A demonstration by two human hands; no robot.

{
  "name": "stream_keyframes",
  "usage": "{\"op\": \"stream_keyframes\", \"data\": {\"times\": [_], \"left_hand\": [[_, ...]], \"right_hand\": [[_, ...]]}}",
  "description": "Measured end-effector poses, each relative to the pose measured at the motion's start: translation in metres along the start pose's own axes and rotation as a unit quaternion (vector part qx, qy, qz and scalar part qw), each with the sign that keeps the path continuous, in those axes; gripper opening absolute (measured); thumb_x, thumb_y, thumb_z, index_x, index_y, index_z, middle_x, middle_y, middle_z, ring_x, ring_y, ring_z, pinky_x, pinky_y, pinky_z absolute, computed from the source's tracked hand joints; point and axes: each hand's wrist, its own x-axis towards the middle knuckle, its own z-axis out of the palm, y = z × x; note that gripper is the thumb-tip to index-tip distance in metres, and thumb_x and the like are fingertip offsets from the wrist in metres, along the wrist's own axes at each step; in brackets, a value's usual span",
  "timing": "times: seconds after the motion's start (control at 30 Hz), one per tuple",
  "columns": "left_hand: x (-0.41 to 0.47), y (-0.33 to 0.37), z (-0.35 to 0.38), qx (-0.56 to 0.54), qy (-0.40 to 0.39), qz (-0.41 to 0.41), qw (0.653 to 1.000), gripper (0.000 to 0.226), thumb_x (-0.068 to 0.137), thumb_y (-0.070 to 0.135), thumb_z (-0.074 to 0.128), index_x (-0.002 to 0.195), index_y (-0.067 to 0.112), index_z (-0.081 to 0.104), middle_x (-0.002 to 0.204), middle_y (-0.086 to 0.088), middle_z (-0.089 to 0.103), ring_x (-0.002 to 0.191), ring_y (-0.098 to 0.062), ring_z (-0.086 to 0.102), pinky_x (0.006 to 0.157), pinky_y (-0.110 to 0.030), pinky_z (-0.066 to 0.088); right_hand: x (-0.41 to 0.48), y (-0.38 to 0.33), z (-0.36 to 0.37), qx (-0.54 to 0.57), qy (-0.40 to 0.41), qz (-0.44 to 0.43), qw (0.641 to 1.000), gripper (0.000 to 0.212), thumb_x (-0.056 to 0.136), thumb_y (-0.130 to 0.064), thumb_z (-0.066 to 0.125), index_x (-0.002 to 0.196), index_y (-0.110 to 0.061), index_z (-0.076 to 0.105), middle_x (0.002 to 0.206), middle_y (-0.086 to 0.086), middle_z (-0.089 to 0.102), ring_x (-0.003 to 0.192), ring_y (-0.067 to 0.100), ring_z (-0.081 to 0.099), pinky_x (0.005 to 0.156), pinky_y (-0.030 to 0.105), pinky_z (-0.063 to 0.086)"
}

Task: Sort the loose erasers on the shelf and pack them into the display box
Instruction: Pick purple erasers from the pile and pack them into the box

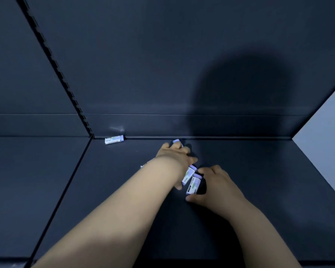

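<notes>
**Two hands gathering erasers on a dark shelf**

Dark navy shelving filled the view: a flat shelf (259, 190) running back to an upright back panel (162, 55), with a slotted upright strip (52, 60) on the left and a pale wall (327, 122) at the right edge. A large rounded shadow (240, 93) fell on the back panel.

Both bare forearms reached forward over the shelf, and the hands were close together near its middle. The left hand (174, 155) lay palm down with its fingers curled. The tip of a far eraser (177, 141) poked out beyond its fingertips. A middle eraser (189, 174), white with a green-and-lilac sleeve, sat at the thumb side of that hand, which appeared to pinch it end to end.

The right hand (213, 182) gripped a near eraser (194, 184) of the same kind, with a fingertip at its far end and the thumb at its near end. The two erasers lay just beside each other, almost parallel.

A lone eraser (114, 140) rested well apart from the hands, against the foot of the back panel near the left corner. A small white object (143, 165) showed at the left edge of the left forearm, too hidden to identify.
</notes>
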Motion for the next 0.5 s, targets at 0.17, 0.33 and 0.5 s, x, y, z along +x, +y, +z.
{"op": "stream_keyframes", "data": {"times": [0.17, 0.33, 0.5], "left_hand": [[0.0, 0.003, 0.001, -0.007, 0.003, -0.007, 1.0, 0.071, 0.073, 0.04, 0.073, 0.135, 0.036, 0.039, 0.144, 0.003, 0.025, 0.134, -0.023, 0.017, 0.102, -0.038, 0.023], [-0.02, 0.005, 0.016, -0.022, 0.013, -0.022, 0.999, 0.071, 0.071, 0.047, 0.071, 0.133, 0.03, 0.041, 0.142, 0.001, 0.024, 0.131, -0.022, 0.018, 0.103, -0.04, 0.018], [-0.044, -0.001, 0.028, -0.098, 0.101, -0.037, 0.989, 0.067, 0.075, 0.048, 0.068, 0.133, 0.028, 0.042, 0.143, 0.008, 0.027, 0.131, -0.017, 0.019, 0.102, -0.035, 0.018]], "right_hand": [[-0.002, 0.004, -0.006, -0.019, -0.006, 0.002, 1.0, 0.065, 0.07, -0.056, 0.068, 0.125, -0.031, 0.044, 0.121, -0.007, 0.039, 0.118, 0.014, 0.04, 0.093, 0.029, 0.04], [-0.003, 0.004, -0.007, -0.018, -0.007, -0.003, 1.0, 0.067, 0.071, -0.054, 0.069, 0.127, -0.031, 0.042, 0.122, -0.007, 0.038, 0.118, 0.014, 0.039, 0.093, 0.027, 0.039], [-0.008, -0.003, -0.006, -0.013, 0.023, -0.011, 1.0, 0.062, 0.074, -0.05, 0.068, 0.128, -0.034, 0.04, 0.121, -0.007, 0.038, 0.117, 0.015, 0.04, 0.096, 0.03, 0.04]]}}
